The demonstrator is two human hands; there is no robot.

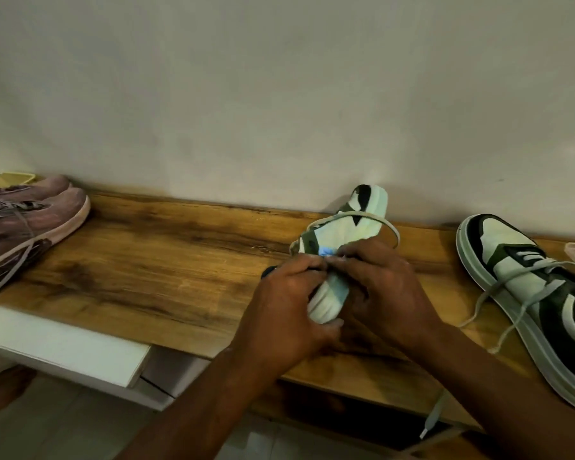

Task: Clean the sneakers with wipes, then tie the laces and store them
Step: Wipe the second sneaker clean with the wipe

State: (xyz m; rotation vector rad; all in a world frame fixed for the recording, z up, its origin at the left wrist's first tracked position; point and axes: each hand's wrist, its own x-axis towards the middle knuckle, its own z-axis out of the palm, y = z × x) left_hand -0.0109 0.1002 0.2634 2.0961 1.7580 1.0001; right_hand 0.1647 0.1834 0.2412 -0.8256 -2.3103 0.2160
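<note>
While both my hands are working at the middle of the frame, I am holding a white, green and black sneaker over the wooden shelf, its toe pointing up toward the pale wall. My left hand is curling round the shoe's near end, fingers wrapped over its side. My right hand is closing on the shoe from the other side, and its fingertips are meeting those of my left hand at the top of the shoe, where a small patch of blue is showing; I cannot tell what that blue thing is. A loop of the pale lace is arching over the front of the held shoe.

At the right of the frame the matching sneaker is lying on the shelf, well apart from my hands, its loose lace trailing across the wood and hanging over the front edge. At the left edge a pair of dusty pink sneakers is sitting side by side on the same shelf, with a yellowish tray just behind them. A white panel is jutting out below the shelf at lower left.
</note>
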